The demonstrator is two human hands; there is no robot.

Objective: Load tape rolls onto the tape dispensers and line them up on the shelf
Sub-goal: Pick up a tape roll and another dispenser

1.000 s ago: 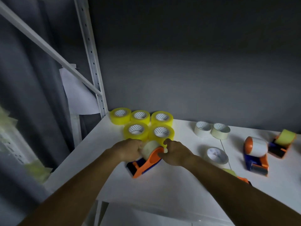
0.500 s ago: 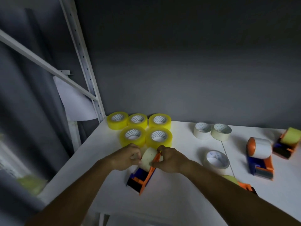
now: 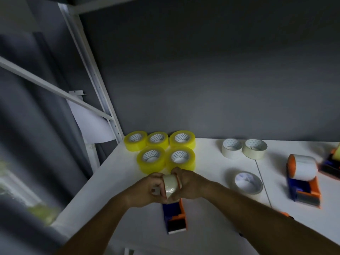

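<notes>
Head view: white shelf [image 3: 211, 181] against a grey wall. I have my left hand [image 3: 147, 190] and right hand [image 3: 189, 183] curled round the pale tape roll [image 3: 170, 184], pressing it sideways onto the orange-and-blue dispenser [image 3: 174, 216], probably to seat it. Yellow rolls [image 3: 160, 153] crowd just behind; a loaded dispenser [image 3: 303, 179] stands well apart.

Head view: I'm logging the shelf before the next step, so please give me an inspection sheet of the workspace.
Surface: white shelf board, seam line at right.
Job's things: pale tape roll held over blue-and-orange tape dispenser; five yellow tape rolls clustered at back left; three loose whitish tape rolls; loaded blue-and-orange dispenser at right; another dispenser cut off at the right edge.
Clutter: nothing seen.
Grips: left hand and right hand both hold the pale roll.
Cables: nothing seen.
Surroundings: white metal shelf upright, grey wall, white paper sheet at left.
</notes>
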